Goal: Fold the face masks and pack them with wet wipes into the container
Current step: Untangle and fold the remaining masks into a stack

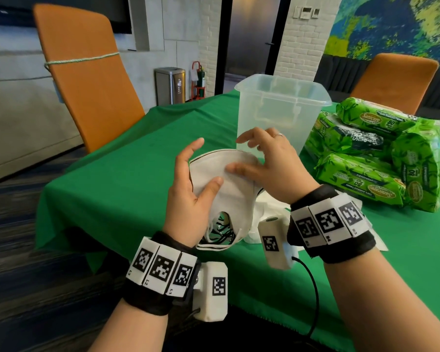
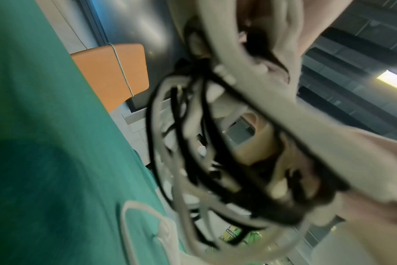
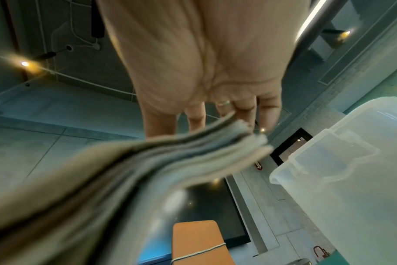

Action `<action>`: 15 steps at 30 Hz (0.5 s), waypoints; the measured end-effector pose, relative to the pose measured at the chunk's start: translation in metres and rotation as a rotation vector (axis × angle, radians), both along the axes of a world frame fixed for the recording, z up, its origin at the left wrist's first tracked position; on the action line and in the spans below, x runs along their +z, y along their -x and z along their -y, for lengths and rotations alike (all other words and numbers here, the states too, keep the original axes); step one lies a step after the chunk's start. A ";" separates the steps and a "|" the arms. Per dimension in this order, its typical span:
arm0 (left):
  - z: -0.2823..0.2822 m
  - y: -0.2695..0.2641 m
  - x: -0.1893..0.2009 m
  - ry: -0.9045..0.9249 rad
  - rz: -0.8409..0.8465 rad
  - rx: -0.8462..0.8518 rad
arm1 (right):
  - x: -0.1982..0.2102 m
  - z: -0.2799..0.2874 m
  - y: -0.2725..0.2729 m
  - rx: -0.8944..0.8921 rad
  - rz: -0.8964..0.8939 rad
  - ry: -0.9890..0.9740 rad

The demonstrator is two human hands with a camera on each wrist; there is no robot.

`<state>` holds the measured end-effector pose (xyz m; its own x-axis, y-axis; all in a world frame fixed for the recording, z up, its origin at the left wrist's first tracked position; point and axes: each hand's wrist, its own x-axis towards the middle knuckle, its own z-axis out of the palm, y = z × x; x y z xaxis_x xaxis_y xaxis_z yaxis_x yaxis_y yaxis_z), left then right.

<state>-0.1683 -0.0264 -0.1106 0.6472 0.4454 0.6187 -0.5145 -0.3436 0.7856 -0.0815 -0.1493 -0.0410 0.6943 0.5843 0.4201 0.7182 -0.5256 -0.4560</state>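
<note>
Head view bright, even, edges warped; both wrist views dim, close foreground blurred.

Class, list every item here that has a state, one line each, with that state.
face masks, stacked, held above the table
container, upright, lidless, empty
wet wipes, packs piled beside container
left hand, grips the masks
right hand, thumb on masks, fingers spread
</note>
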 end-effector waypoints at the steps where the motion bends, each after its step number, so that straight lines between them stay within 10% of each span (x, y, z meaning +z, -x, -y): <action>1: 0.000 0.000 0.001 0.002 0.010 0.002 | -0.001 0.000 -0.002 0.008 -0.059 0.053; 5: 0.000 0.001 0.001 0.002 -0.012 -0.088 | -0.002 0.003 -0.002 0.195 -0.386 -0.077; 15: -0.012 0.002 -0.002 0.042 -0.198 -0.183 | -0.012 0.028 -0.024 0.123 -0.403 -0.234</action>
<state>-0.1704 -0.0147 -0.1130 0.8259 0.3322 0.4555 -0.4000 -0.2240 0.8887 -0.0571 -0.1773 -0.0527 0.7606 0.5942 0.2616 0.5104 -0.2983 -0.8066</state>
